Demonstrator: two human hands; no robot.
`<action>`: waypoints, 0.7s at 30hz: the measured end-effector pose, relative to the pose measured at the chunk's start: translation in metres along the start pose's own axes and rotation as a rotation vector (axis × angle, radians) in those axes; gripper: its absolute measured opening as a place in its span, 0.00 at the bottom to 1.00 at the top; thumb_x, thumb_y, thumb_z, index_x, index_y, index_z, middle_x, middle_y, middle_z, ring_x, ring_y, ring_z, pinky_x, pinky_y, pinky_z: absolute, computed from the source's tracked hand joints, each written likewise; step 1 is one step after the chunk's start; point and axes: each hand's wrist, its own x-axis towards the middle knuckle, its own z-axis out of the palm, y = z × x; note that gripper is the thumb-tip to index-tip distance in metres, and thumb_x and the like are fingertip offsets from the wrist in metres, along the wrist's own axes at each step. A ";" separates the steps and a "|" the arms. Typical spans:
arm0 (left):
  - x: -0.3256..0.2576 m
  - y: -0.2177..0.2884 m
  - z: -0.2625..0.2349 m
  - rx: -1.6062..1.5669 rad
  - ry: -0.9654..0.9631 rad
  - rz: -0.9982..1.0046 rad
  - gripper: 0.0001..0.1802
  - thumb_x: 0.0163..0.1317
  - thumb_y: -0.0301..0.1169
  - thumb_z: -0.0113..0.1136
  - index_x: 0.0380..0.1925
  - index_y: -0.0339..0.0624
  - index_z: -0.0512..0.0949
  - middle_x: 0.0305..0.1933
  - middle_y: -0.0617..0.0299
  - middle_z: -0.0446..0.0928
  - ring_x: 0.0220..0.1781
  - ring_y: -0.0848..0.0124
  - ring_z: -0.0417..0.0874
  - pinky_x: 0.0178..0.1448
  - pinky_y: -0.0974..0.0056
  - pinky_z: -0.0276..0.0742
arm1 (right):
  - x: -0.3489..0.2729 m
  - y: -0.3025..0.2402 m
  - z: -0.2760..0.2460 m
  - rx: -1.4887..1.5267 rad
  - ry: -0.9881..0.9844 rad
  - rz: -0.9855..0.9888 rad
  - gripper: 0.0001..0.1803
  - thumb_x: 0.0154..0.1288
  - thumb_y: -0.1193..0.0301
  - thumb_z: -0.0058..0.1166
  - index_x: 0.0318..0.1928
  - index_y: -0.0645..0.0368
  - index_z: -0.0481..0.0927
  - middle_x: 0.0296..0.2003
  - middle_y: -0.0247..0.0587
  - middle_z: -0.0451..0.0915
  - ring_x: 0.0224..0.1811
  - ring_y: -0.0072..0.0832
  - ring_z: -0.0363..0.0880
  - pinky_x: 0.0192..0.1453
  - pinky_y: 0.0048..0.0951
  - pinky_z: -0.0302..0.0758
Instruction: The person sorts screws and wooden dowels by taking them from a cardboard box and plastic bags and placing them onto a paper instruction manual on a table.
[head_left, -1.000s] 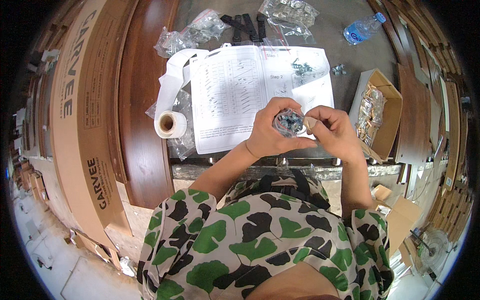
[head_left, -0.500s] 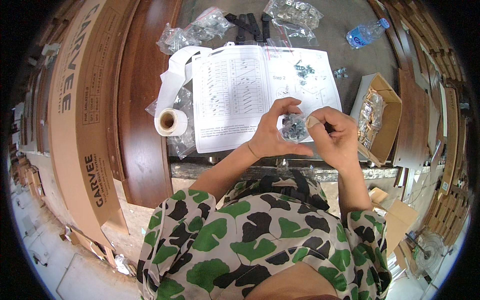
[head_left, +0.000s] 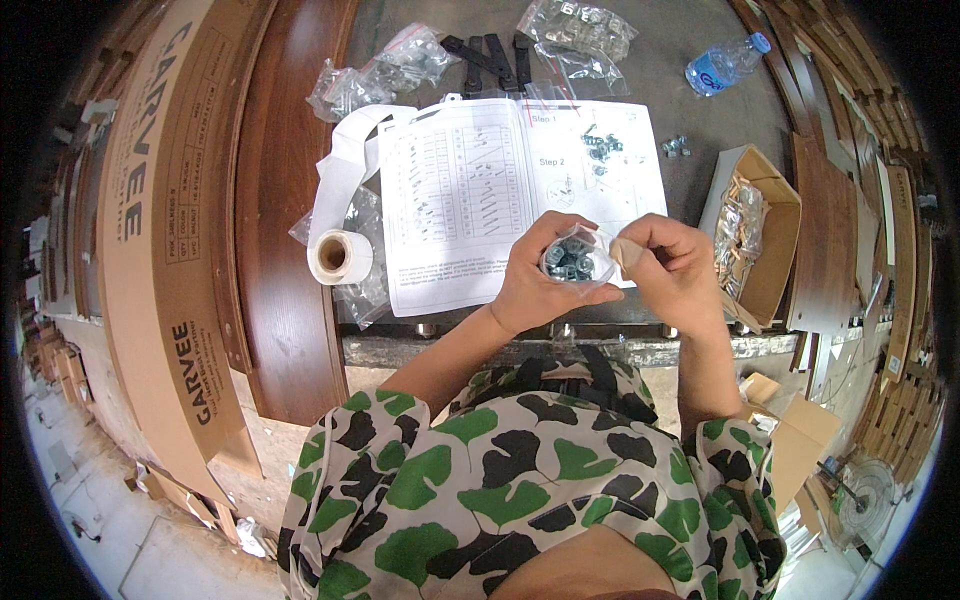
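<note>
Nearest to my camera I see the wearer's pale shirt (head_left: 480, 470) printed with green and black fan-shaped leaves. Beyond it, the left hand (head_left: 535, 285) is curled around a small clear plastic bag (head_left: 606, 268) of dark, shiny metal pieces (head_left: 568, 260), holding it above the lower right part of an open white paper booklet (head_left: 440, 265) with black print. The bag's mouth faces up at me, so I can see the pieces inside. The right hand (head_left: 675, 275) is just beside it, narrow, thumb and bent fingers together at the bag's rim; I cannot tell whether it pinches the plastic. A tan patch shows at its thumb tip, and I cannot make out what that is.

Left of the booklet I have a white paper roll (head_left: 358, 262) with a brown core, its loose strip running away from me. To the right, a brown cardboard box (head_left: 780, 262) without a lid holds copper-coloured and silvery parts in clear plastic.

Farther off, small dark metal pieces (head_left: 602, 148) lie on the right page, and a few more (head_left: 676, 146) sit on the dark grey surface (head_left: 690, 110) beside it. At the far side I see two bulging clear bags (head_left: 385, 70), crossed black strips (head_left: 490, 62), another clear bag of metal parts (head_left: 580, 32) and a clear plastic bottle (head_left: 727, 66) with a blue cap, lying on its side.
</note>
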 end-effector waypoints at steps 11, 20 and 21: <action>-0.006 -0.047 -0.021 0.094 0.033 -0.102 0.31 0.36 0.35 0.79 0.39 0.39 0.72 0.37 0.62 0.74 0.40 0.73 0.76 0.47 0.67 0.71 | 0.063 0.152 -0.049 -0.545 0.390 -0.073 0.13 0.58 0.72 0.57 0.44 0.61 0.79 0.30 0.43 0.80 0.27 0.25 0.76 0.34 0.26 0.74; -0.004 -0.057 -0.033 0.082 0.073 -0.172 0.35 0.37 0.29 0.78 0.46 0.38 0.69 0.37 0.62 0.74 0.41 0.73 0.75 0.46 0.67 0.72 | 0.080 0.155 -0.038 -0.572 0.329 -0.118 0.21 0.53 0.71 0.62 0.50 0.56 0.76 0.38 0.43 0.76 0.31 0.27 0.74 0.35 0.26 0.75; -0.004 -0.058 -0.033 0.082 0.073 -0.191 0.34 0.37 0.28 0.78 0.46 0.38 0.69 0.37 0.62 0.74 0.40 0.73 0.75 0.46 0.68 0.72 | 0.080 0.155 -0.037 -0.567 0.325 -0.144 0.22 0.52 0.71 0.62 0.50 0.56 0.77 0.37 0.44 0.76 0.30 0.29 0.75 0.35 0.27 0.75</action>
